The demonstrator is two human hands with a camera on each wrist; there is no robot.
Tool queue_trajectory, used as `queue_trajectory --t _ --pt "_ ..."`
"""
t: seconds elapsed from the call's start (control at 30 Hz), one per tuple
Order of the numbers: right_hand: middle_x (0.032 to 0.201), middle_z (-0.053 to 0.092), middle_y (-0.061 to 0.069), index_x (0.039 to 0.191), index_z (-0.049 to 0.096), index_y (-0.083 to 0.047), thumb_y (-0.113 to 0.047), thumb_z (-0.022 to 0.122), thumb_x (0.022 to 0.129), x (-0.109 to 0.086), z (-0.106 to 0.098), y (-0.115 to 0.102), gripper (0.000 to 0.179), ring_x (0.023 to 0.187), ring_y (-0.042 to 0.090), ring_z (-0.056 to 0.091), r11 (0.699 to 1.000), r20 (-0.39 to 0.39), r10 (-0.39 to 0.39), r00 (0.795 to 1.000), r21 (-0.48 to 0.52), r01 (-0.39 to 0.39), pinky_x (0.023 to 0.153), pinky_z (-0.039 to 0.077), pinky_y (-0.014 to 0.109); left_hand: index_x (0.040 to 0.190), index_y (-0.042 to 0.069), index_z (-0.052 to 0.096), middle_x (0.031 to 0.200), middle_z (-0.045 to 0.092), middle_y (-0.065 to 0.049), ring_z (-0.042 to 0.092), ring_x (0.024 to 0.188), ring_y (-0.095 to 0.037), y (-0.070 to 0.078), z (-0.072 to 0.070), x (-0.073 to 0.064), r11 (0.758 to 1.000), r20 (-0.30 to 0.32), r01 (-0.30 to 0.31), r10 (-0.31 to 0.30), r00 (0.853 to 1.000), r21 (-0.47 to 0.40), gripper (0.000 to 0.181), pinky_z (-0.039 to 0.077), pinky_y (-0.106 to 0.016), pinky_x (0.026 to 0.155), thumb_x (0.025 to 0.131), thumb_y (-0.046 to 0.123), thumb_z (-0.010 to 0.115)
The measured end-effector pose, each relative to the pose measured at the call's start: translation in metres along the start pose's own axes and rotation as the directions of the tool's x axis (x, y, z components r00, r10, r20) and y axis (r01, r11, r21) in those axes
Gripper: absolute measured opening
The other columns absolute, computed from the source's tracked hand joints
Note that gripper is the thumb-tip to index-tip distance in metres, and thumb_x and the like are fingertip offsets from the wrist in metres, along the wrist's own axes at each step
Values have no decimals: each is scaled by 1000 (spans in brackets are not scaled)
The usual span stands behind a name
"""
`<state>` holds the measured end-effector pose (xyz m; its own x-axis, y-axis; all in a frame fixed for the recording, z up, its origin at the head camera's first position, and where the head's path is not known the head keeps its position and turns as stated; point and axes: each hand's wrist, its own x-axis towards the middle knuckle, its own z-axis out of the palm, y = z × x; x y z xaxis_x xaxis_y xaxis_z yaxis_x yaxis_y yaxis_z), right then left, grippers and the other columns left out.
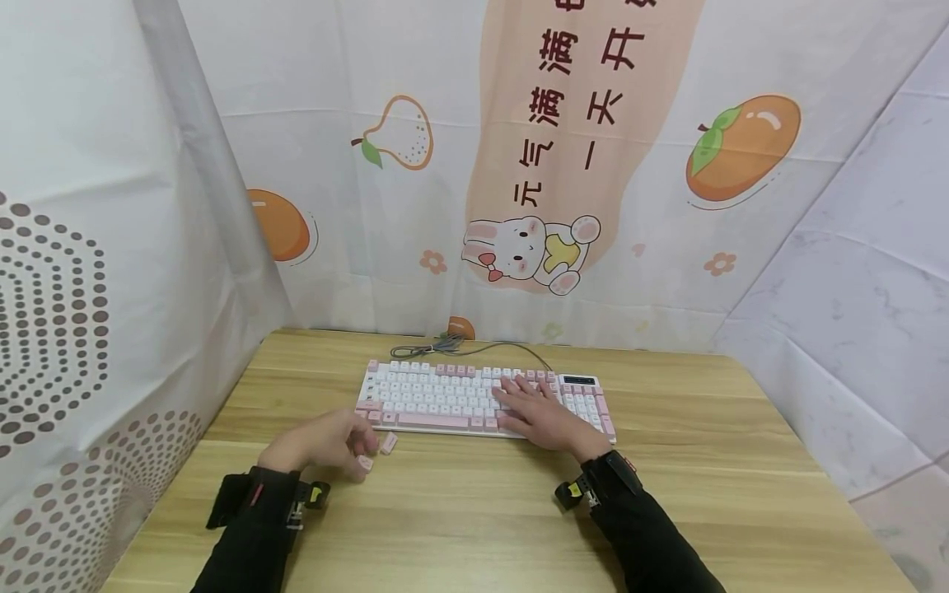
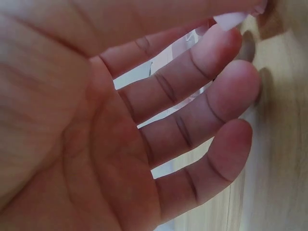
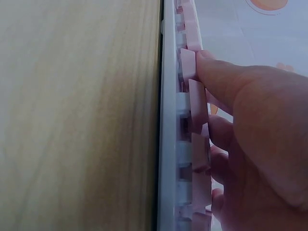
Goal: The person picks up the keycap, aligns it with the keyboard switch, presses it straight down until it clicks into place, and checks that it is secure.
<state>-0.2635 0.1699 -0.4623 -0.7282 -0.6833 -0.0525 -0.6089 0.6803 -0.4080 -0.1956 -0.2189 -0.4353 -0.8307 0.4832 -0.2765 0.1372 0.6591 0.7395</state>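
A pink-and-white keyboard (image 1: 433, 422) lies across the middle of the table. My left hand (image 1: 329, 445) is just in front of its left end, low over the wood. Between thumb and index finger it pinches a small pale pink keycap (image 1: 365, 463), partly visible in the left wrist view (image 2: 230, 20). The other fingers are loosely bent and hold nothing. A second pink keycap (image 1: 389, 443) lies loose on the table beside that hand. On the right half of the keyboard rests my right hand (image 1: 544, 416), fingers spread, its thumb touching a pink key (image 3: 188, 64) along the front row.
A grey cable (image 1: 437, 347), partly bundled, lies behind the keyboard. The wooden table (image 1: 460, 527) reaches a printed curtain (image 1: 371, 247) at the back, with more hanging cloth (image 1: 89, 165) at the left and a marble-patterned sheet (image 1: 875, 272) at the right.
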Motion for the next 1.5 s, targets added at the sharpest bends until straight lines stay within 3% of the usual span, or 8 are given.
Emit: queue_trajectory --t 0.63,1.5 --pt "166 20 15 159 34 -11 -38 46 109 0 -1 0 58 153 38 10 1000 4 -1 1000 -9 2 121 -1 63 86 10 71 79 61 -3 54 74 -19 -3 4 2 999 -42 20 -18 999 43 24 44 -35 68 71 -1 88" --pt "166 20 13 160 33 -14 -41 44 109 0 1 2 59 154 36 9 1000 4 5 1000 -18 -5 121 -1 62 94 11 73 82 62 -1 55 77 -19 -8 1 7 999 -57 -53 53 997 1 20 46 -32 68 78 10 86"
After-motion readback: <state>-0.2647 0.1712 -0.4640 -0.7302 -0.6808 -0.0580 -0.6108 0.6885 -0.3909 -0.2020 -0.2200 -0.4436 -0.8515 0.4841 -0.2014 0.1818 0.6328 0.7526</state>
